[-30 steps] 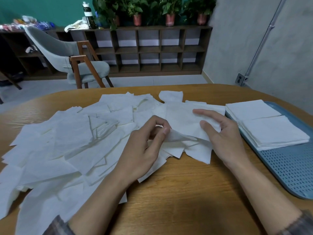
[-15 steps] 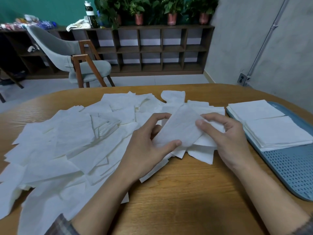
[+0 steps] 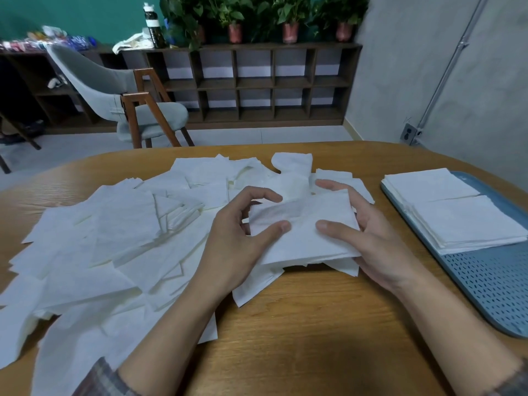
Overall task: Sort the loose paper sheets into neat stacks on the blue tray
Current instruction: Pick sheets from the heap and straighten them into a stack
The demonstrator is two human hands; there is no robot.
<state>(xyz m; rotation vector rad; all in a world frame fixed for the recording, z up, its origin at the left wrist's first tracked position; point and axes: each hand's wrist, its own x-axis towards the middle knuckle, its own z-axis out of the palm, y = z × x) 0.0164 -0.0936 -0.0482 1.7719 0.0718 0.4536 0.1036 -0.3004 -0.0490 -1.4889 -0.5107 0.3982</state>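
Head view: left hand [image 3: 237, 241] & right hand [image 3: 371, 238] each pinch one sheet [image 3: 308, 238], thumbs on top, over desk [image 3: 314, 324] centre.
Done: two neat stacks [image 3: 468, 221] on blue tray [image 3: 485, 281], desk's right edge.
Left to do: big loose pile [image 3: 114, 252] across desk's left half; prob. early, most unsorted.

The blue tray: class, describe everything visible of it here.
The blue tray looks like plastic, with a low raised rim, a rounded corner and a floor pierced by rows of small slots. It lies flat on the wooden table, at the person's right, cut off by the picture's edge. A far stack and a near stack of neatly piled white sheets sit on its far end, touching; its near part is bare. The left hand and right hand do not touch it.
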